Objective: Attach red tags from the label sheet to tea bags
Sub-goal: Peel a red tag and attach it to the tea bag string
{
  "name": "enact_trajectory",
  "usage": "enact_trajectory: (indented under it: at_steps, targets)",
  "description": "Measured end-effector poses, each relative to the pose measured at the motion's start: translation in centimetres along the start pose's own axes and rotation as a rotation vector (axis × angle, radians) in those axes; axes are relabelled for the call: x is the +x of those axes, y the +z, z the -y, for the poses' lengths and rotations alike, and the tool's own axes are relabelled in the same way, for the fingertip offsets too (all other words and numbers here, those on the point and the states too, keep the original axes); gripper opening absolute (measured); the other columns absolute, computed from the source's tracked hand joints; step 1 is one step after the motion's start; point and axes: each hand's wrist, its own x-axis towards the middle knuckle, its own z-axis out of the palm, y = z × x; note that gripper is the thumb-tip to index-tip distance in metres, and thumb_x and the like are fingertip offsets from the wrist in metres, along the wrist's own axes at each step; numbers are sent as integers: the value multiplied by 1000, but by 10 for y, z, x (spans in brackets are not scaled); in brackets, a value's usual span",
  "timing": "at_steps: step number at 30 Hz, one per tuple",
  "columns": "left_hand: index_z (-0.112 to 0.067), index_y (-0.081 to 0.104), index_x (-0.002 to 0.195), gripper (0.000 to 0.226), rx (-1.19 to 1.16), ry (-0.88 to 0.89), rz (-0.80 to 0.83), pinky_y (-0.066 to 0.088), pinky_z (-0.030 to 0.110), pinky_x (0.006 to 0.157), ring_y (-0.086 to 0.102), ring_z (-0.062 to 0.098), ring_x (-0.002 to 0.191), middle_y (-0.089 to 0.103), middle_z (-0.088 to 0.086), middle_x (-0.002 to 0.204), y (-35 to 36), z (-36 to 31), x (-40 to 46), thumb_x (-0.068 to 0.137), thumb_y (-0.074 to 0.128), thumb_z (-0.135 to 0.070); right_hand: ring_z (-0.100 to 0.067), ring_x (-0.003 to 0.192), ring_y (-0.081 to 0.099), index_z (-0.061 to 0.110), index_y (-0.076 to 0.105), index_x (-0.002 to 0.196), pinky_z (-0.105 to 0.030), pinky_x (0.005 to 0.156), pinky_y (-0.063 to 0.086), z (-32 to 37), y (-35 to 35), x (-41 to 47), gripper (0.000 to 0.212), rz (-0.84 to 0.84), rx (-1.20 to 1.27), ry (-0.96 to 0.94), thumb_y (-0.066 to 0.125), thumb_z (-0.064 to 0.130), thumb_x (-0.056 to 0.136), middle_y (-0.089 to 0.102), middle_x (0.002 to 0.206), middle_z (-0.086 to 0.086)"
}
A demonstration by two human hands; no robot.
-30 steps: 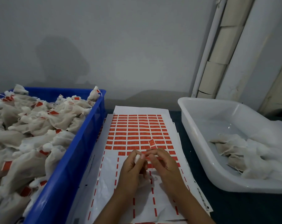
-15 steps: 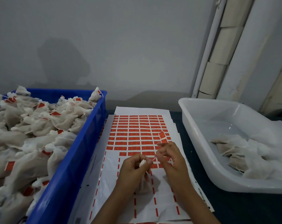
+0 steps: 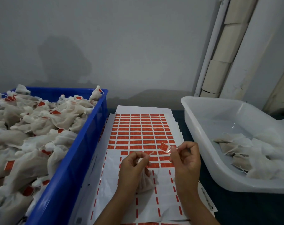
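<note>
2 bare forearms enter from 6 o'clock; the left hand (image 3: 134,166) and right hand (image 3: 186,161) wear no gloves, rings or sleeves.

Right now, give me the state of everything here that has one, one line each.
Left hand: shut on tea bag and its string.
Right hand: pinching red tag, lifted off the sheet.
Label sheet: flat, near rows peeled, far rows full.
Blue crate: heaped with tagged bags.
White tub: a few untagged bags inside.
</note>
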Motion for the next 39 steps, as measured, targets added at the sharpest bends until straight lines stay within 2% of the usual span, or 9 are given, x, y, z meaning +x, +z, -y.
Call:
enact_trajectory:
  at_steps: [3,5,10,17,20,24,31,39]
  targets:
    - [-14,65,88,8,-4,18,6,53,15,56,65,11,58,69,-6,73,1,0,0,85,62,-20,-18,86,69,21,47,106,-29,73,58,-2,3,-3,24,80,1,53,58,19,84,68,99,-2]
    - [-14,66,87,6,-8,30,3,53,16,58,66,11,62,69,-3,76,2,1,-1,85,62,-19,-14,80,69,19,52,106,-24,74,57,-2,6,-4,22,132,-50,62,59,17,85,72,87,0]
    - [-16,65,86,4,-6,60,-16,53,14,58,66,11,65,68,-4,77,2,1,0,85,61,-17,-11,65,69,12,61,90,-9,57,50,-7,12,-7,18,127,-66,176,64,25,79,72,72,7]
    - [-19,65,84,5,17,70,-4,50,9,57,66,5,70,68,-7,79,2,0,0,85,61,-17,-7,57,66,15,63,83,-9,49,47,-13,13,-8,8,100,-57,305,63,22,81,70,62,10]
    - [-22,65,82,5,33,63,-11,51,9,59,66,7,71,68,-9,81,2,0,0,84,62,-19,-5,57,66,15,63,83,-8,49,47,-13,13,-7,7,98,-99,297,63,22,82,69,61,13]
    - [-24,65,80,5,48,63,-19,50,8,59,65,11,72,68,-10,81,3,-1,1,83,64,-20,-6,58,66,13,63,84,-8,50,47,-13,13,-8,9,92,-134,269,63,22,82,70,62,8]
    - [-26,63,80,7,62,61,-27,45,1,58,64,5,76,67,-13,85,3,-3,-1,83,64,-20,-4,59,65,13,62,86,-8,51,48,-11,13,-9,11,100,-170,254,63,23,82,69,70,4]
    - [-23,63,82,6,45,64,1,47,4,64,64,11,85,68,-5,90,3,-4,-2,86,61,-18,-3,59,65,15,61,84,-7,51,47,-11,13,-9,10,87,-160,250,64,24,81,69,69,5]
